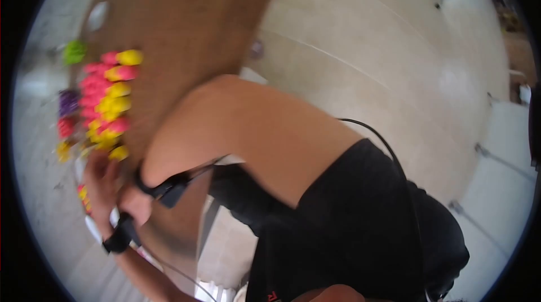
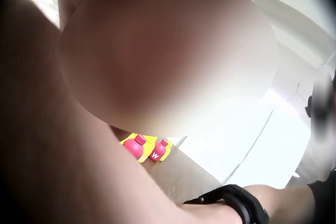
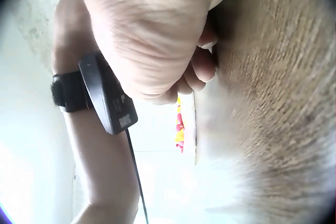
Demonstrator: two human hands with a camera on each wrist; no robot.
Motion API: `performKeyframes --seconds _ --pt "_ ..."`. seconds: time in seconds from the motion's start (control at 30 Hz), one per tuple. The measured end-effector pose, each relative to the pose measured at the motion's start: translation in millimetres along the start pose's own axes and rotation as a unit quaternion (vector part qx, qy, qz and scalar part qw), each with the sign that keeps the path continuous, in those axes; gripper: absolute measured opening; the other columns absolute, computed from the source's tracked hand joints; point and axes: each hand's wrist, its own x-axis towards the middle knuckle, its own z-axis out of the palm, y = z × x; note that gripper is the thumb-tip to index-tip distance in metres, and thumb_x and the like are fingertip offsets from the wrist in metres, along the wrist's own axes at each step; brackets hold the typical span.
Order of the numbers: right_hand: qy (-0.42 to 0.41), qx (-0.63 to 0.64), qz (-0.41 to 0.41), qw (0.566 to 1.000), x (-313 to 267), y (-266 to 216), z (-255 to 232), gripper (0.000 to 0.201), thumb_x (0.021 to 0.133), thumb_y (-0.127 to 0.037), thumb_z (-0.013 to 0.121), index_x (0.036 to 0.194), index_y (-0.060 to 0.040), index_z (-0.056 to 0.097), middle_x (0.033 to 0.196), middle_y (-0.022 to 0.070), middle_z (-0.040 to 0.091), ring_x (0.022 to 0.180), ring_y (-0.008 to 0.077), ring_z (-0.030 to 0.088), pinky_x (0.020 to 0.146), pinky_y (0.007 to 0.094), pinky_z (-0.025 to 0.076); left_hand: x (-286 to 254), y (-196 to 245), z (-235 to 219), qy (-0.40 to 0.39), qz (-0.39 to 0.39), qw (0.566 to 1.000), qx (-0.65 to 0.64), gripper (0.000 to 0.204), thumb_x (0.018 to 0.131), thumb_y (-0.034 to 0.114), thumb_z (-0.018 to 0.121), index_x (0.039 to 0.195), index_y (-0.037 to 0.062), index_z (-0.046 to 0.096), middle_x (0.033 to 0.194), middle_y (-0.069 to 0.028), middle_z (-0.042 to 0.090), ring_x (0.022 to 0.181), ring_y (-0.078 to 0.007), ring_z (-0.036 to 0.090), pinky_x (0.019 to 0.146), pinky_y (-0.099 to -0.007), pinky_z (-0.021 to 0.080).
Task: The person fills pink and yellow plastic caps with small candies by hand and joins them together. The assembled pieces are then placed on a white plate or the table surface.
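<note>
A heap of pink and yellow plastic toys [image 1: 110, 99] lies near the edge of a wooden table [image 1: 191, 20]. My left hand [image 1: 101, 181] reaches up to the near end of the heap. In the right wrist view the left hand [image 3: 152, 35] has its fingers curled against the table's edge [image 3: 278, 77], and whatever is inside them is hidden. The toys [image 3: 180, 124] show past it. My right hand [image 1: 135, 205] sits just beside the left wrist, and its fingers are hidden. Two pink and yellow toys [image 2: 144, 148] show in the left wrist view.
A green toy [image 1: 74, 51] and a purple one [image 1: 69, 102] lie left of the heap. A pale object [image 1: 98, 14] sits farther along the table. Tiled floor [image 1: 366, 48] spreads to the right. My black clothing [image 1: 360, 228] fills the lower right.
</note>
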Motion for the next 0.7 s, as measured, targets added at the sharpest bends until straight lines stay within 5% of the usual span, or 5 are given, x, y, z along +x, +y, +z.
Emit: performKeyframes --seconds 0.13,0.37,0.6,0.67,0.7 --pt "0.001 0.036 0.020 0.999 8 22 5 0.033 0.077 -0.035 0.076 0.097 -0.0086 0.076 0.090 0.0170 0.076 0.090 0.0337 0.073 0.083 0.0435 0.059 12 15 -8 -0.125 -0.045 0.991 0.004 0.016 0.103 0.009 0.065 0.115 0.0059 0.055 0.085 -0.0018 0.065 0.075 -0.0088 0.059 0.068 -0.0246 0.046" --pt "0.000 0.113 0.027 0.993 4 12 11 0.032 0.077 -0.033 0.077 0.099 -0.0098 0.077 0.094 0.0163 0.077 0.093 0.0330 0.074 0.084 0.0430 0.059 9 67 8 -0.081 -0.096 0.991 0.038 0.019 0.104 0.007 0.063 0.120 0.0034 0.055 0.090 -0.0027 0.067 0.078 -0.0069 0.059 0.071 -0.0242 0.048" --pt "-0.062 0.110 0.111 0.986 -14 -3 -2 0.031 0.077 -0.030 0.077 0.101 -0.0110 0.078 0.099 0.0155 0.078 0.097 0.0323 0.074 0.085 0.0425 0.058 33 86 19 -0.081 -0.143 0.986 -0.021 0.030 0.098 0.005 0.070 0.125 0.0001 0.059 0.098 -0.0122 0.075 0.087 -0.0162 0.072 0.076 -0.0299 0.059" --pt "-0.037 0.111 0.076 0.990 -24 -10 -24 0.029 0.080 -0.022 0.071 0.107 -0.0132 0.078 0.107 0.0166 0.077 0.106 0.0358 0.072 0.092 0.0453 0.057 33 83 24 -0.088 -0.106 0.986 -0.098 0.032 0.097 0.005 0.072 0.125 0.0001 0.057 0.101 -0.0151 0.076 0.088 -0.0174 0.073 0.076 -0.0298 0.060" --pt "0.037 0.140 0.018 0.989 -20 1 -2 0.015 0.085 -0.016 0.065 0.094 -0.0084 0.074 0.095 0.0189 0.075 0.095 0.0389 0.072 0.085 0.0479 0.055 28 88 25 -0.080 -0.111 0.983 -0.118 0.033 0.097 0.004 0.072 0.126 0.0004 0.057 0.103 -0.0149 0.076 0.088 -0.0168 0.073 0.076 -0.0290 0.059"
